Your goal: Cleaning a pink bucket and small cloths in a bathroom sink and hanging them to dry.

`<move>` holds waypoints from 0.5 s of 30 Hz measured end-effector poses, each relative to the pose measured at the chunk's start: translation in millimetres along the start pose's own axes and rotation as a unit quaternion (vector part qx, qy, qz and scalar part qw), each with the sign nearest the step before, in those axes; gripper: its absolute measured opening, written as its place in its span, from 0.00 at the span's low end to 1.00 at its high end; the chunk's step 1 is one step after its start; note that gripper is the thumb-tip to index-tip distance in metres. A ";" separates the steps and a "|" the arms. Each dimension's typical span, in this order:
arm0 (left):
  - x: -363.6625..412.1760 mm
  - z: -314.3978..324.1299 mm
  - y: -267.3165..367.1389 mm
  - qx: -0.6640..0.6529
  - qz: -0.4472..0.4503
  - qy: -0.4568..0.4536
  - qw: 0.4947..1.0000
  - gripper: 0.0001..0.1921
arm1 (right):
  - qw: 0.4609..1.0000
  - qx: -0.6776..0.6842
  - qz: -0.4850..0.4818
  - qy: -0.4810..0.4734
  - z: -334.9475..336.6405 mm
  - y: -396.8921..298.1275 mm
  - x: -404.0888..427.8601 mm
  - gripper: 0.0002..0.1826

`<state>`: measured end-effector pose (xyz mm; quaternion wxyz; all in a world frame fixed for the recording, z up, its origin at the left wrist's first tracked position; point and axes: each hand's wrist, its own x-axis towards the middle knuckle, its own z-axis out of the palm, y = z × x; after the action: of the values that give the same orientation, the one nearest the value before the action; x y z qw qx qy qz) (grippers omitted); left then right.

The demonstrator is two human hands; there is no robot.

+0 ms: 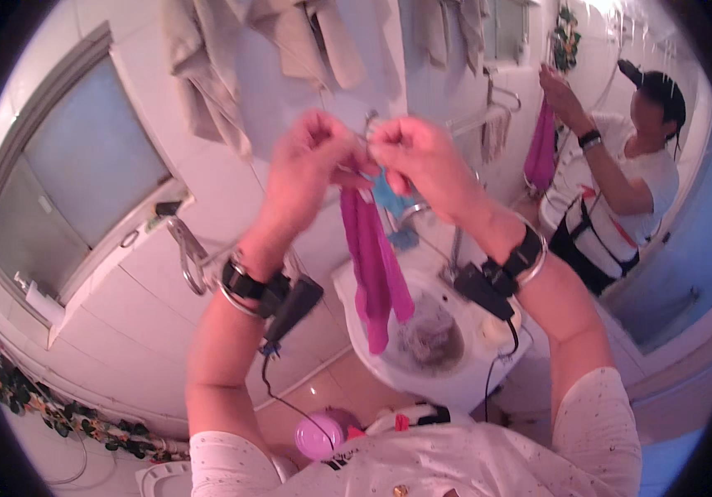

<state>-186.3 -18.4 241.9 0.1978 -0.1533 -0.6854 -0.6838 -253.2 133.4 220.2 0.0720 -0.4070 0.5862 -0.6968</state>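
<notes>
Both hands are raised close together in front of the tiled wall. From my left hand (325, 155) hangs a magenta cloth (373, 267), its top edge pinched between the fingers. My right hand (415, 152) is beside it, fingers curled near a small metal hook (371, 115); whether it grips anything is hard to tell. The cloth's lower end hangs over a white washbasin (361, 338), where a greyish wet cloth (433, 341) lies in water. A blue cloth (393, 192) is partly hidden behind my right hand, above the faucet (418, 210).
Beige towels (206, 81) hang above. A mirror (635, 205) on the right reflects the person. At left are a window (92, 130), a pump bottle (44, 303) and a metal wall fixture (187, 255). A pink bucket (320, 436) stands on the floor.
</notes>
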 end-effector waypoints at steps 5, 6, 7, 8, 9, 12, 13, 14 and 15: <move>4.1 4.1 -2.6 -0.002 0.000 -0.040 0.999 0.06 | 0.999 -0.023 -0.041 -0.006 -12.1 3.1 -1.3 0.07; 4.0 5.0 -3.1 0.016 0.002 -0.039 0.999 0.06 | 0.999 -0.025 -0.023 -0.021 -14.7 2.3 -3.7 0.10; 4.8 5.3 -3.7 0.033 0.006 -0.037 0.999 0.06 | 0.999 -0.023 -0.017 -0.020 -16.1 2.6 -4.1 0.10; 6.7 3.8 -4.1 0.030 0.006 -0.039 0.999 0.05 | 0.999 -0.036 -0.018 -0.019 -16.8 2.8 -3.0 0.11; 7.8 2.4 -4.9 0.028 0.000 -0.039 0.999 0.05 | 0.998 -0.049 -0.019 -0.018 -16.8 3.8 -2.9 0.11; 9.4 0.6 -3.5 0.043 0.012 -0.024 0.999 0.05 | 0.999 -0.042 -0.014 -0.022 -16.9 2.8 -2.7 0.12; 8.9 -0.6 -3.3 0.045 0.011 -0.019 0.999 0.05 | 0.999 -0.040 -0.012 -0.027 -14.8 4.2 -2.5 0.12; 8.5 -2.4 -2.4 0.044 0.010 -0.024 0.999 0.05 | 0.999 -0.023 -0.021 -0.013 -13.0 5.3 -2.5 0.10; 7.6 -4.5 -0.8 0.044 0.012 -0.026 0.999 0.05 | 0.999 -0.005 -0.031 -0.003 -10.6 5.6 -1.8 0.09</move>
<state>-193.1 -23.3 244.8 0.1943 -0.1705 -0.7178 -0.6465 -261.0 140.8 214.6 0.0495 -0.4272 0.5769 -0.6944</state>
